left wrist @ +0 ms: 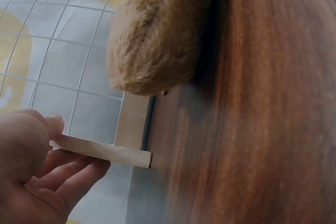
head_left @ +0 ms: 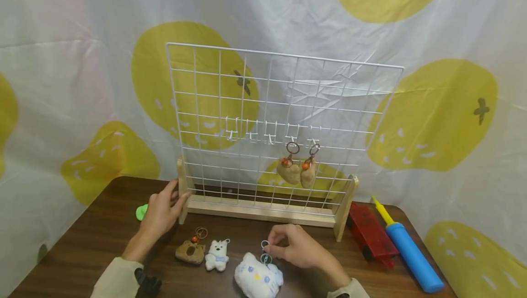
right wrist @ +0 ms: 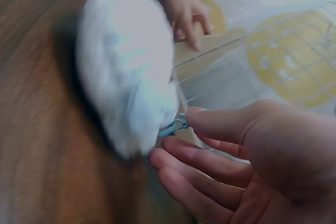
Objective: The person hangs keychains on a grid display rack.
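At the wire rack's left end, my left hand (head_left: 161, 211) grips the wooden side post (head_left: 183, 197), thumb on one side and fingers on the other; the left wrist view shows the same hold on the post (left wrist: 105, 150). My right hand (head_left: 298, 248) pinches the key ring (head_left: 266, 245) of a white cat-face plush (head_left: 256, 277), which lies on the table. In the right wrist view, thumb and fingers of the hand (right wrist: 236, 156) meet at the blue-green clasp (right wrist: 176, 126) beside the blurred white plush (right wrist: 126, 66).
Two brown plush charms (head_left: 289, 171) hang from the right hooks of the rack (head_left: 263, 215). A brown plush (head_left: 190, 252) and a small white bear (head_left: 217, 256) lie left of the cat plush. Rightward are a red object (head_left: 372, 234) and a blue pump (head_left: 413, 257); a green item (head_left: 141, 212) is far left.
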Motion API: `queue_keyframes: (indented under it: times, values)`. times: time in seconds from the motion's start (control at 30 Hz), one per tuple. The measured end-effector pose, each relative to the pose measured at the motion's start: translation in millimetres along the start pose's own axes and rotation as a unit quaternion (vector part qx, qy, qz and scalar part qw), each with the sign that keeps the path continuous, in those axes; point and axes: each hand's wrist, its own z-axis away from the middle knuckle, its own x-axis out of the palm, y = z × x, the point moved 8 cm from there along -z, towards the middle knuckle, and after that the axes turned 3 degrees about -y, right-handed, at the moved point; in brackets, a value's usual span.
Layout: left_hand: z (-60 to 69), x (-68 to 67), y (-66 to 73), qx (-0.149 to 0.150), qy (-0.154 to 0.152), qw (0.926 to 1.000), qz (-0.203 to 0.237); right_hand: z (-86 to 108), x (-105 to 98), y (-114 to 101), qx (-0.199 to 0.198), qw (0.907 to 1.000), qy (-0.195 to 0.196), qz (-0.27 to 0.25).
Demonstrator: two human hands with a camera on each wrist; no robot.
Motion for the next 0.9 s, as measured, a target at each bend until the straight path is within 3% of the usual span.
queue_keyframes:
  times: [0.33,0.6,0.77,0.9]
  values:
    - [-1.6,-1.2,-0.2,-0.004,-0.003,1.0000,-0.004,-0.2,-26.4,-20.4,0.022,0.9938,0.054,-0.094]
    - [-1.8,-0.5,-0.5,-0.004,-0.005,1.0000,-0.001,0.3,-49.4,-44.6,0.007,0.9928,0.103,-0.062]
    - [-0.9,0.0,-0.3,-0.006,-0.006,1.0000,-0.004,-0.6,-58.3,-53.2,0.002,0.9842,0.119,-0.131]
    - [0.3,-1.1,0.6,-0.004,-0.003,1.0000,-0.006,-0.2,-63.8,-62.1,-0.006,0.9790,0.136,-0.152]
